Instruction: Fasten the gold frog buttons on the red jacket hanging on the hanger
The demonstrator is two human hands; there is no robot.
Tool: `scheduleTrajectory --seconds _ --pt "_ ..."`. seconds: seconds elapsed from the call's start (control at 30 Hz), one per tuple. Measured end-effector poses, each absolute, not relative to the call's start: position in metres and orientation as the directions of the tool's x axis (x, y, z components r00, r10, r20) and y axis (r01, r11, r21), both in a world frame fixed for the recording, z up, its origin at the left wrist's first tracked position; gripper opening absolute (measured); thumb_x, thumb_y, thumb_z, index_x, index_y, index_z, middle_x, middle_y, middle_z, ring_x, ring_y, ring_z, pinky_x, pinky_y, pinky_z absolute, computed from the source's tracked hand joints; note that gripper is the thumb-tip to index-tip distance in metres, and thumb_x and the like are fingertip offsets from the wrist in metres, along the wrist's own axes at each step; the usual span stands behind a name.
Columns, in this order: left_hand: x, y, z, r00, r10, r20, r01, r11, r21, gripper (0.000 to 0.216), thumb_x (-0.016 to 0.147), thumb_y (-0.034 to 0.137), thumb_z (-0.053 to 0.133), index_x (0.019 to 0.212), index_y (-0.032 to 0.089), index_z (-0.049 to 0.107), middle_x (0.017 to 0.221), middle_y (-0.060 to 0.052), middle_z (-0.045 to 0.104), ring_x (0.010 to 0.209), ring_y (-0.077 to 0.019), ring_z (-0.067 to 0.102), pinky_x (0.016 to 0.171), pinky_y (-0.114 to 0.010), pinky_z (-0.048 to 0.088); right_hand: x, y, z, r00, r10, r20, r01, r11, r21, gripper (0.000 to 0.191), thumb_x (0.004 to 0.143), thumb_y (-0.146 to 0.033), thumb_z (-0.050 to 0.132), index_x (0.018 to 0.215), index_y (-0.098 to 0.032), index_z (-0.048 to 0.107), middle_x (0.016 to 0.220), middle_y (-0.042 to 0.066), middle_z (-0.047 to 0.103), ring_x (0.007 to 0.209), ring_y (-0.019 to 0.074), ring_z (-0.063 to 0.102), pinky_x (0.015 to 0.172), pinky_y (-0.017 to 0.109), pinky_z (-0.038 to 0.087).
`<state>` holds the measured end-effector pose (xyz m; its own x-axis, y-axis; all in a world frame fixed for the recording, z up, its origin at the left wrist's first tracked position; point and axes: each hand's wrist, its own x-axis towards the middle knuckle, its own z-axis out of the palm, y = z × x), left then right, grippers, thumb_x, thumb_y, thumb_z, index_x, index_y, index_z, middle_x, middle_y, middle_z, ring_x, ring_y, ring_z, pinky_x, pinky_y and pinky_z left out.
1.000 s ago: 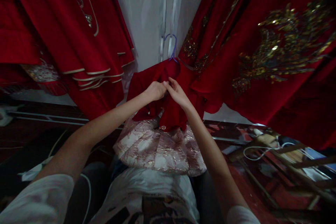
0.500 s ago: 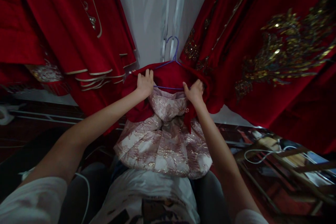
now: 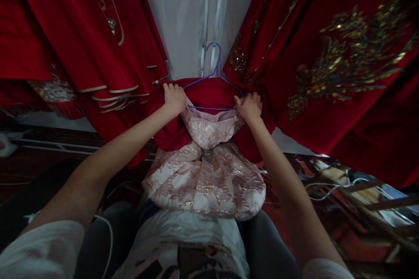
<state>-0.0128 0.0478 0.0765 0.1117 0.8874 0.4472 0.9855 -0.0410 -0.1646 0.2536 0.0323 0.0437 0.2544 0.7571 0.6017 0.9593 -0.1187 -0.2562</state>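
A small red jacket (image 3: pixel 209 95) hangs on a purple wire hanger (image 3: pixel 212 72) in front of me, spread open over a pink and gold brocade dress (image 3: pixel 204 170). My left hand (image 3: pixel 174 97) grips the jacket's left front edge, fingers curled over the cloth. My right hand (image 3: pixel 249 107) grips the right front edge the same way. The two hands hold the jacket's sides apart, so the dress bodice shows between them. The dress skirt fans out below, above my lap.
Large red garments with cream trim (image 3: pixel 98 48) hang at the left, and a red gown with gold embroidery (image 3: pixel 343 61) hangs at the right. A white wall with silver ribbons (image 3: pixel 209 13) lies behind. A wooden frame with a white cable (image 3: pixel 347 187) sits low right.
My hands were together at the jacket's closed front. They have since moved apart and upward, pulling the jacket open and baring the brocade dress.
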Motion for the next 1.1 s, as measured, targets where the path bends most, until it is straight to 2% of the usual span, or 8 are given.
scheduleTrajectory --seconds 0.17,0.47,0.63,0.73,0.83,0.93,1.03,1.1 --pt "-0.012 0.047 0.074 0.103 0.889 0.446 0.988 -0.041 -0.148 0.048 0.083 0.028 0.05 0.124 0.003 0.05 0.125 -0.026 0.054 0.12 -0.0399 0.043 0.101 -0.055 0.023 0.257 0.05 0.043 0.315 0.744 0.589 0.942 -0.167 -0.292 0.065 0.092 -0.057 0.033 0.121 -0.002 0.052 0.136 0.027 0.042 0.123 0.0374 0.039 0.098 0.048 0.034" --pt "-0.024 0.048 0.061 0.145 0.886 0.441 0.989 -0.134 -0.055 0.047 0.083 0.026 0.049 0.121 0.0 0.044 0.122 -0.027 0.053 0.121 -0.04 0.042 0.099 -0.049 0.032 0.259 0.056 0.043 0.359 0.679 0.64 0.929 -0.191 -0.318 0.064 0.092 -0.055 0.035 0.117 0.0 0.054 0.126 0.028 0.048 0.119 0.0359 0.042 0.095 0.045 0.04" --pt "-0.044 0.06 0.062 0.258 0.884 0.39 0.965 -0.254 -0.062 0.047 0.078 0.019 0.049 0.12 -0.002 0.046 0.116 -0.025 0.058 0.112 -0.0337 0.053 0.099 -0.044 0.036 0.272 0.054 0.053 0.311 0.725 0.615 0.943 -0.155 -0.294 0.068 0.089 -0.061 0.04 0.112 0.001 0.057 0.118 0.028 0.054 0.114 0.0367 0.045 0.094 0.047 0.04" --pt "-0.056 0.066 0.069 0.301 0.896 0.326 0.95 -0.311 -0.023 0.043 0.076 0.019 0.051 0.116 0.005 0.052 0.109 -0.019 0.065 0.103 -0.0304 0.061 0.093 -0.039 0.042 0.288 0.049 0.061 0.259 0.758 0.598 0.953 -0.1 -0.285 0.072 0.082 -0.071 0.043 0.1 -0.004 0.063 0.111 0.027 0.058 0.114 0.0376 0.046 0.094 0.05 0.038" --pt "-0.066 0.067 0.075 0.29 0.907 0.305 0.948 -0.316 0.041 0.037 0.077 0.023 0.052 0.113 0.017 0.057 0.104 -0.012 0.068 0.098 -0.0283 0.064 0.085 -0.034 0.046 0.303 0.046 0.07 0.171 0.83 0.531 0.971 -0.049 -0.236 0.068 0.076 -0.074 0.051 0.089 -0.009 0.065 0.102 0.023 0.062 0.109 0.0349 0.051 0.095 0.049 0.038" --pt "-0.072 0.063 0.073 0.306 0.878 0.368 0.938 -0.345 0.043 0.036 0.079 0.022 0.049 0.114 0.02 0.057 0.104 -0.01 0.068 0.096 -0.0281 0.064 0.081 -0.034 0.047 0.316 0.046 0.078 0.164 0.903 0.396 0.974 -0.086 -0.207 0.064 0.068 -0.075 0.059 0.082 -0.013 0.066 0.09 0.018 0.066 0.094 0.0305 0.06 0.086 0.042 0.044" --pt "-0.075 0.062 0.065 0.347 0.835 0.428 0.909 -0.412 0.068 0.037 0.076 0.02 0.051 0.113 0.02 0.056 0.104 -0.011 0.067 0.097 -0.0269 0.063 0.08 -0.033 0.046 0.327 0.045 0.076 0.253 0.93 0.268 0.943 -0.176 -0.281 0.059 0.067 -0.076 0.057 0.07 -0.018 0.064 0.073 0.012 0.065 0.079 0.0274 0.063 0.071 0.034 0.046" --pt "-0.076 0.064 0.059 0.354 0.822 0.447 0.886 -0.448 0.122 0.038 0.073 0.019 0.053 0.112 0.019 0.056 0.099 -0.009 0.067 0.093 -0.0256 0.063 0.078 -0.031 0.046 0.334 0.041 0.071 0.285 0.925 0.252 0.908 -0.176 -0.381 0.059 0.07 -0.076 0.053 0.066 -0.019 0.062 0.065 0.008 0.062 0.072 0.0248 0.062 0.065 0.031 0.045"
